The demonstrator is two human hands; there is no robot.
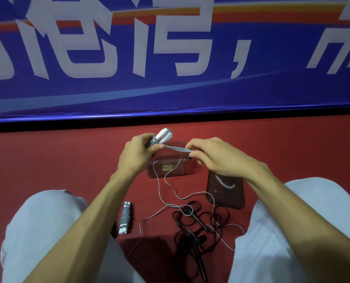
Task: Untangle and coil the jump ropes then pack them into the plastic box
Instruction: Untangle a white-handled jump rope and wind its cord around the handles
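Grey rope [176, 148]: left hand [136, 154] grips its handles [163, 134], right hand [214, 158] pinches it. Pulling could snag the black rope [192, 221], lower middle.

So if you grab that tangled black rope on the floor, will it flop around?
Probably floppy: the black jump rope lies in loose, thin loops. It would likely come up as one dangling clump, since the loops cross, and may drag the grey cord lying across it.
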